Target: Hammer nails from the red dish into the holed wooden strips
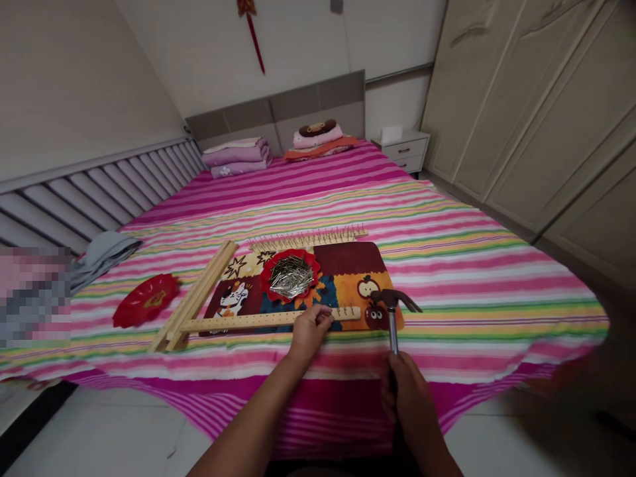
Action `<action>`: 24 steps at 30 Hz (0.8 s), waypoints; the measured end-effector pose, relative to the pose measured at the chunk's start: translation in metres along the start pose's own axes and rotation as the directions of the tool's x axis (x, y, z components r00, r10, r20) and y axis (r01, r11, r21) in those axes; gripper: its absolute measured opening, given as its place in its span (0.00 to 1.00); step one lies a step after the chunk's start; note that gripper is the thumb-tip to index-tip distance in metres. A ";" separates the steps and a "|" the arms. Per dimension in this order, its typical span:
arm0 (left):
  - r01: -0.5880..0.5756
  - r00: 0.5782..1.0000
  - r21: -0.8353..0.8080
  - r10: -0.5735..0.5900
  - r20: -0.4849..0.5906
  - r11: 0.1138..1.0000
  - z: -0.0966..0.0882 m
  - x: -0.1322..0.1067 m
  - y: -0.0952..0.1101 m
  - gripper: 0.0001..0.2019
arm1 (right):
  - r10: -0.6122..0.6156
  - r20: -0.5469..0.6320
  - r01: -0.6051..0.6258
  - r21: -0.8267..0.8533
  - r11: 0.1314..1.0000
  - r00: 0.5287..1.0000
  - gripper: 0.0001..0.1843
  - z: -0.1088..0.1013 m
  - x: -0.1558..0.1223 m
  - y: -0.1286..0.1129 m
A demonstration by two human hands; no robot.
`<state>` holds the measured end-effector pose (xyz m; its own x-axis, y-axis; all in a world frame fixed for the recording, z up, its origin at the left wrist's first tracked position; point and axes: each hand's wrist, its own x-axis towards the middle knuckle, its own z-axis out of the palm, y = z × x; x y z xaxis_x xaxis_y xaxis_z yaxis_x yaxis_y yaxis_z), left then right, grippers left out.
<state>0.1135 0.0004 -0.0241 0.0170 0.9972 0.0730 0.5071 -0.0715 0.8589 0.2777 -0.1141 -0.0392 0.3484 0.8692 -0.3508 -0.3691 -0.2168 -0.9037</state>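
Note:
My right hand (410, 391) is wrapped round the handle of a claw hammer (392, 305), its head raised near the right end of a wooden strip (263, 320). That strip has a row of small holes, and several nails (346, 311) stand upright at its right end. Over the strip, just left of those nails, my left hand (312, 326) has its fingertips pinched together; whatever lies between them is too small to make out. Beyond it sits a red scalloped dish (267, 289) full of loose nails (292, 275). Under these lies a colourful cartoon mat (348, 258).
Several bare wooden strips (203, 288) lie at the left, under the worked strip's end. Behind the mat is another strip (308, 238) bristling with nails. A red plate (148, 301) rests farther left on the striped bed cover (472, 265). Folded bedding (236, 158) lies near the headboard.

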 end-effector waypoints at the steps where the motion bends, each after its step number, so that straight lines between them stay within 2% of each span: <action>1: 0.005 1.000 0.006 -0.005 0.002 1.000 -0.003 0.000 0.000 0.06 | 0.027 -0.024 -0.027 0.019 0.999 0.999 0.20 -0.003 0.002 -0.001; 4: -0.019 0.998 0.106 0.025 -0.052 0.994 -0.021 0.007 0.000 0.07 | 0.087 -0.097 -0.076 0.104 0.992 0.991 0.19 -0.010 0.008 0.000; 6: -0.047 0.986 0.258 0.085 -0.140 0.965 -0.038 0.019 0.002 0.08 | 0.100 -0.095 -0.086 0.145 0.986 0.990 0.19 -0.012 0.012 0.004; 8: 0.005 0.974 0.435 0.094 -0.206 0.900 -0.056 0.034 0.006 0.09 | 0.114 -0.074 -0.102 0.143 0.984 0.991 0.20 -0.013 0.015 0.006; 10: 0.046 0.985 0.588 0.061 -0.160 0.808 -0.067 0.050 0.010 0.10 | 0.120 -0.064 -0.114 0.103 0.988 0.991 0.20 -0.012 0.016 0.006; 12: 0.072 0.996 0.698 -0.021 -0.082 0.713 -0.072 0.063 0.014 0.10 | 0.118 -0.058 -0.114 0.065 0.991 0.991 0.20 -0.010 0.016 0.005; 15: 0.088 0.992 0.785 -0.128 -0.011 0.614 -0.071 0.074 0.018 0.11 | 0.120 -0.055 -0.116 0.061 0.991 0.991 0.20 -0.008 0.014 0.003; 17: 0.085 0.989 0.809 -0.149 0.003 0.581 -0.069 0.077 0.019 0.11 | 0.119 -0.059 -0.115 0.070 0.991 0.991 0.20 -0.008 0.014 0.002; 20: 0.074 0.991 0.796 -0.134 0.008 0.601 -0.072 0.077 0.017 0.09 | 0.133 -0.061 -0.128 0.071 0.989 0.989 0.20 -0.008 0.013 0.001; 24: 0.092 0.996 0.604 -0.070 -0.060 0.792 -0.082 0.074 0.012 0.05 | 0.140 -0.052 -0.136 0.074 0.988 0.989 0.20 -0.009 0.012 -0.001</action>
<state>0.0500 0.0716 0.0335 -0.0707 0.9966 0.0432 0.9234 0.0490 0.3807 0.2898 -0.1069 -0.0448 0.3379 0.8060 -0.4859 -0.4754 -0.2994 -0.8273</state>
